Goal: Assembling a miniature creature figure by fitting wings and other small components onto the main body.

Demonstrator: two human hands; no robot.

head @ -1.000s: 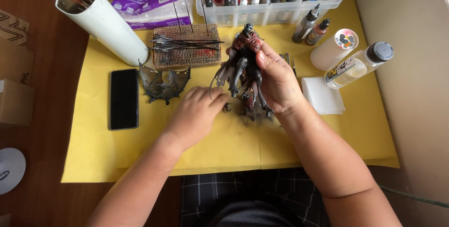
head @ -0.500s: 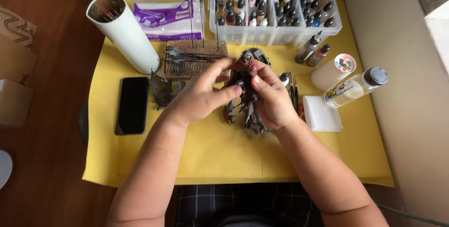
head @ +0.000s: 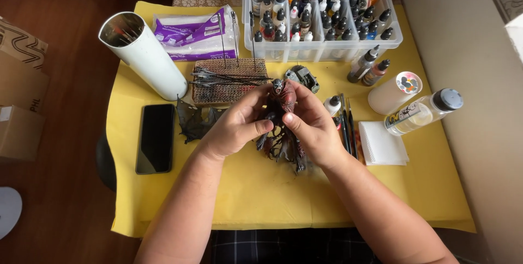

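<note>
Item: dark red winged figure point(head: 283, 117), now clasped by your left hand point(head: 237, 128) and right hand point(head: 310, 128) together (a second ago, left hand lay apart).

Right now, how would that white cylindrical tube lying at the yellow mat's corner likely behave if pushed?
The white cylindrical tube lies on its side, so it would probably roll rather than slide. Its open end shows thin sticks inside, which might spill. It looks hollow, so likely light for its size. The yellow mat seems to be flat paper, offering little to stop it.
</note>
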